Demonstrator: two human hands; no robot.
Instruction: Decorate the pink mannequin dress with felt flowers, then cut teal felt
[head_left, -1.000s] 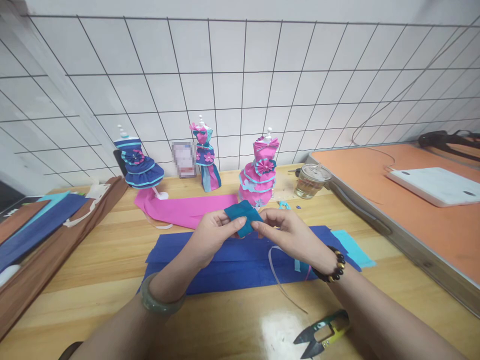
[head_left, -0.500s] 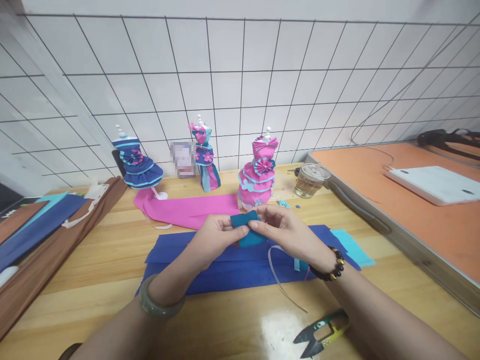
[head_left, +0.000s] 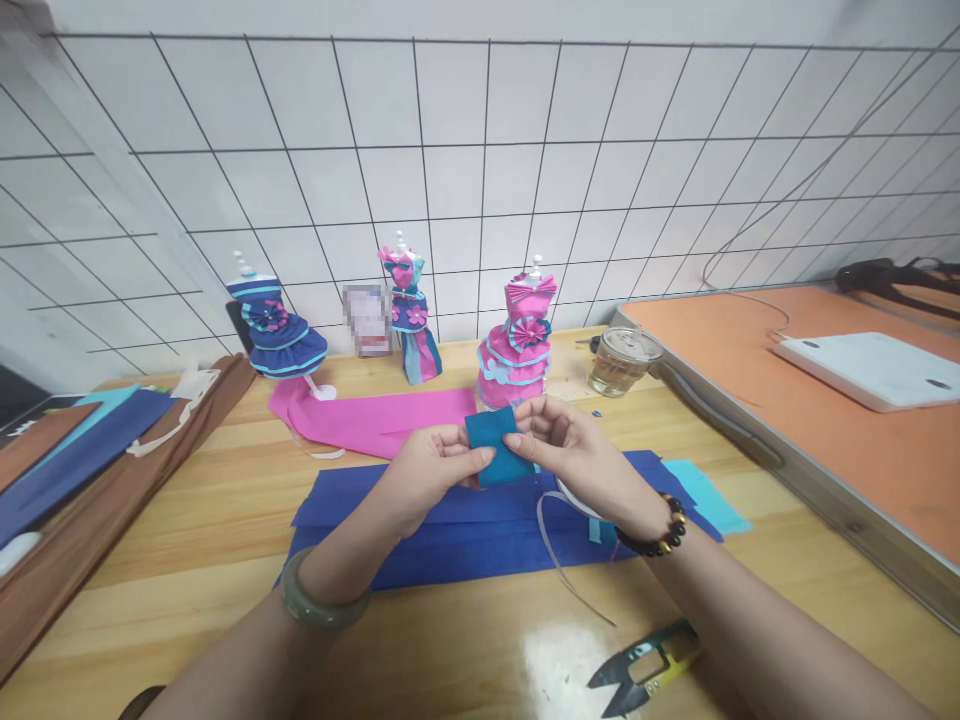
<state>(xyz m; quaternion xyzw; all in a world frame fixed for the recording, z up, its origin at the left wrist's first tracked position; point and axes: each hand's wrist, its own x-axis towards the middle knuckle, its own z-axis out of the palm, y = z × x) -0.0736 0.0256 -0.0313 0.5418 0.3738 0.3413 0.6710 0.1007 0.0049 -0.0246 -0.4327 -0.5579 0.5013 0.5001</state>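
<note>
A small teal fabric piece [head_left: 498, 447] is held up between my two hands, above a blue cloth [head_left: 450, 545] spread on the wooden table. My left hand [head_left: 435, 468] pinches its left edge between thumb and fingers. At its upper right, my right hand [head_left: 574, 450] grips it, thumb on the front face; the fingertips behind are hidden. A thin pale ribbon [head_left: 551, 545] curls over the blue cloth, below my right hand. Yellow-handled thread snips [head_left: 645, 668] lie near the front, with their blades open.
Three small dress forms stand at the back, in blue [head_left: 277, 325], mixed colours [head_left: 412, 315] and pink [head_left: 517, 345]. Pink cloth [head_left: 375, 420] lies before them. A glass cup [head_left: 625, 360] is at back right. Brown fabric [head_left: 135, 500] runs along the left; an orange surface [head_left: 727, 370] is right.
The teal piece now shows flatter and more open, its upper edge slightly higher. My right thumb has shifted a little right and up along it. My left hand has barely moved.
</note>
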